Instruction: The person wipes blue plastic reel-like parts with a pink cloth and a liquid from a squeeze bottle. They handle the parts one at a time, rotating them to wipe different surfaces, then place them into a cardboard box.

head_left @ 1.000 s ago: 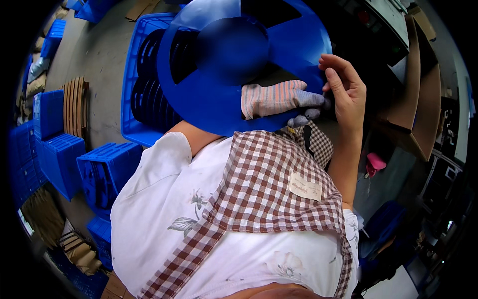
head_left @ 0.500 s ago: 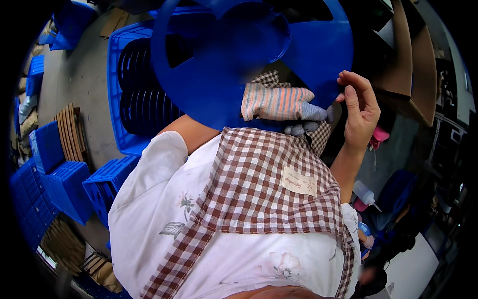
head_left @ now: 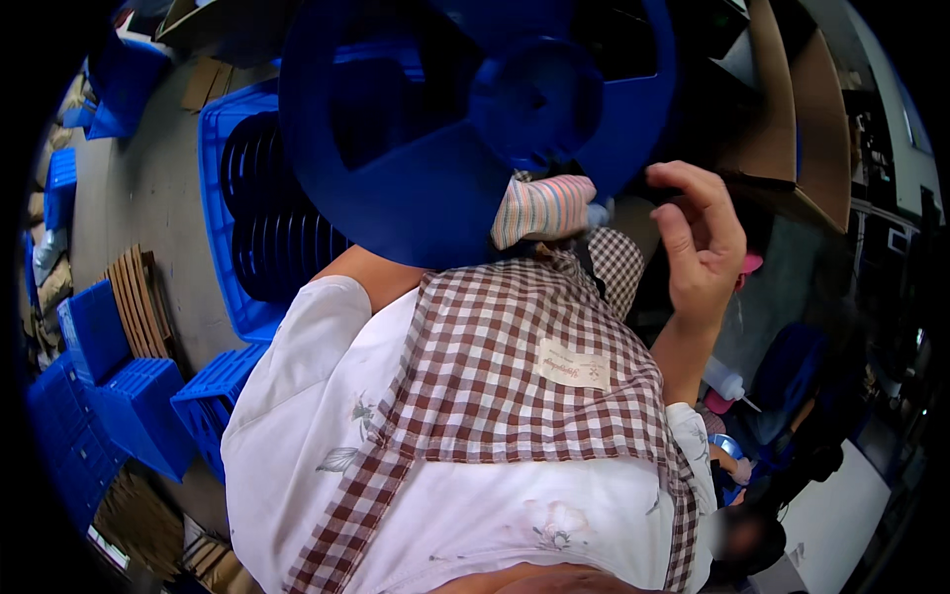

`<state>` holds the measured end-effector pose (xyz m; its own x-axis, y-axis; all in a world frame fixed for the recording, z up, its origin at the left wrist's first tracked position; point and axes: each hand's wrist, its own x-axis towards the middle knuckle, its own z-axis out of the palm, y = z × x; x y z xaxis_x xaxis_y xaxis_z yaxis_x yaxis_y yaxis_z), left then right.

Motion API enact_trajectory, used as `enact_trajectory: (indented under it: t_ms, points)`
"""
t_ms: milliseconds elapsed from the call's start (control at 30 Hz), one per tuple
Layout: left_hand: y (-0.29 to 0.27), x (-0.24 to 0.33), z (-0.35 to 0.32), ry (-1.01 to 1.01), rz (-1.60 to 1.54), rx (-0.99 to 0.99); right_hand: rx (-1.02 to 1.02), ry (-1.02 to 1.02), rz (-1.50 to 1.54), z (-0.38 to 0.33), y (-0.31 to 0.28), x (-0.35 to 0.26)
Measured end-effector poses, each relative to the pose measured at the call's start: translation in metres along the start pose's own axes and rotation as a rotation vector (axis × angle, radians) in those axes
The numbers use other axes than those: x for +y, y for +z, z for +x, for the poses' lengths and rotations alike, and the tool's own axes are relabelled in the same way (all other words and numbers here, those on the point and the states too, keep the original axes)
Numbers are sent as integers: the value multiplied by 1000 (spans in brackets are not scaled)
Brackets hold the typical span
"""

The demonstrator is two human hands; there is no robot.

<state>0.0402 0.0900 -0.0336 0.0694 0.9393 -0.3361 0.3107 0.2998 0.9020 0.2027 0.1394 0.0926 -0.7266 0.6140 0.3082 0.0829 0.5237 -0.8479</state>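
Note:
A large blue plastic reel disc with a round hub and wide cut-outs is raised in front of my chest. My left forearm passes behind its lower edge. A striped work glove shows below the hub, in line with that arm and apparently on my left hand; the disc hides the wrist, and the fingers are mostly out of sight. To the right of the disc's rim is my right hand, bare and open, its fingers curved and apart with nothing in them. I wear a checked apron.
Rows of dark discs stand in a blue crate at the left. Beyond are more blue crates and wooden slats. An open cardboard box stands at the right. Another person is at the lower right, near a white tabletop.
The disc has shifted left and turned, so its hub shows more clearly. The glove's grey fingers, stretched out before, are now mostly hidden. My right hand has moved slightly down and left.

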Motion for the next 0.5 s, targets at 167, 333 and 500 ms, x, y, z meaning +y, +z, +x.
enact_trajectory:
  t_ms: [167,333,500]
  points:
    - [-16,-38,42,-171,345,194,-24,152,409,-25,2,-5]
    - [-44,-86,74,-137,6,388,297,289,666,-56,-41,35]
    - [-53,-20,56,-222,-343,410,397,398,634,-72,-48,47]
